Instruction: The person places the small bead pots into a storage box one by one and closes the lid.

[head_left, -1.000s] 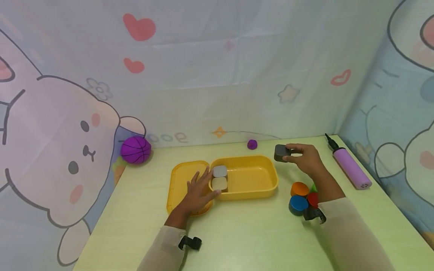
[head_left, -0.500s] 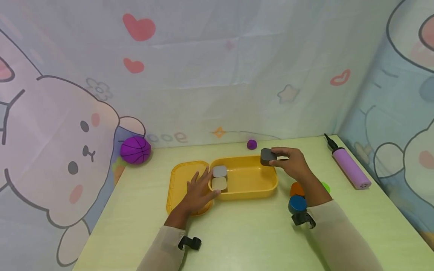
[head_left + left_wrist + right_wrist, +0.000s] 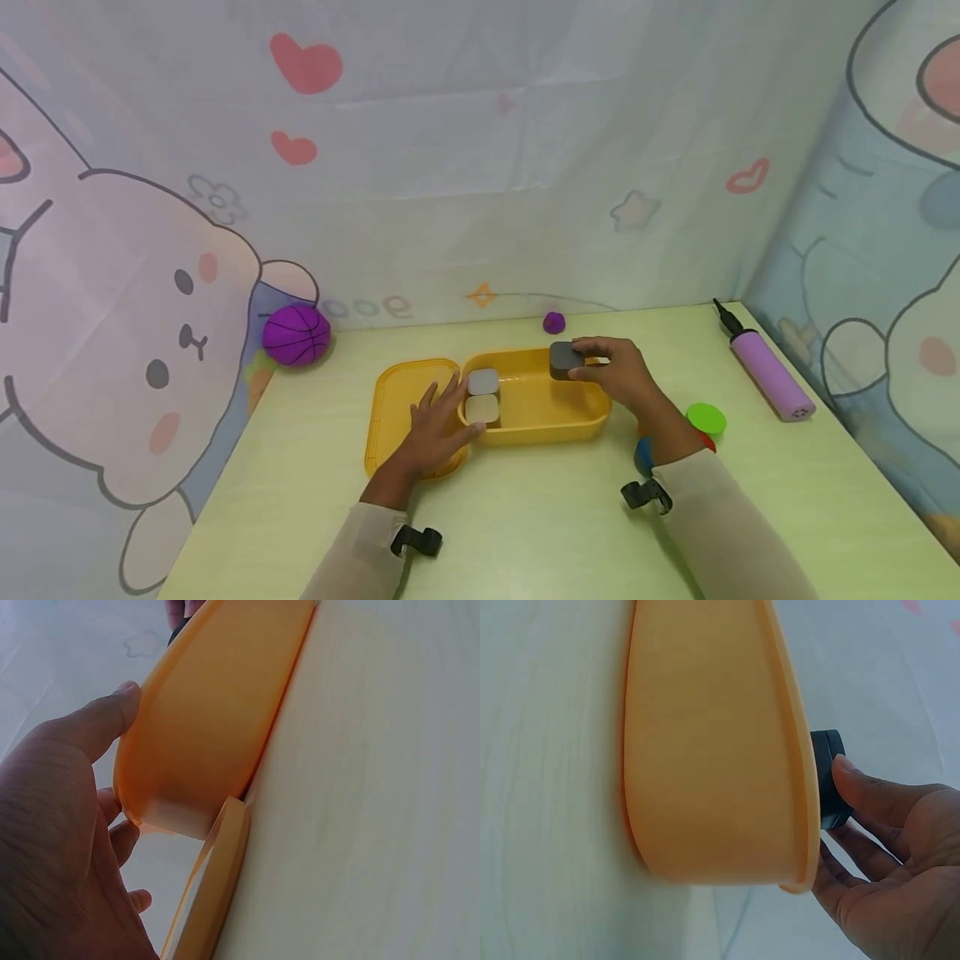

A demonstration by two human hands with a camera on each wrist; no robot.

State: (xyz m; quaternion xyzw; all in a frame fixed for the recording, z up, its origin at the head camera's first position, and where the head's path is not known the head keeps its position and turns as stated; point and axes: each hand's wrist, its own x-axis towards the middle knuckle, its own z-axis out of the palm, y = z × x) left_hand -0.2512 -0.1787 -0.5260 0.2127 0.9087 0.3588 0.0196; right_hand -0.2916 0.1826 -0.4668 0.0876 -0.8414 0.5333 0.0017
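Note:
My right hand pinches a dark grey rounded-square block between thumb and fingers. A seam runs round this block in the right wrist view. It is held over the right half of a yellow open box, near the far rim. Inside the box's left end, a light grey block and a cream block stand one behind the other. My left hand lies spread at that end, its thumb touching the near rim. Under this hand is a yellow lid, partly covered.
Behind the box lies a small purple object. A purple ball is at the back left. Beneath the right forearm are a green round piece and partly hidden blue, red and orange ones. A lilac hand pump lies far right.
My right hand has carried the dark grey block leftward, from right of the yellow box to over its inside. The left hand has stayed at the box's left end.

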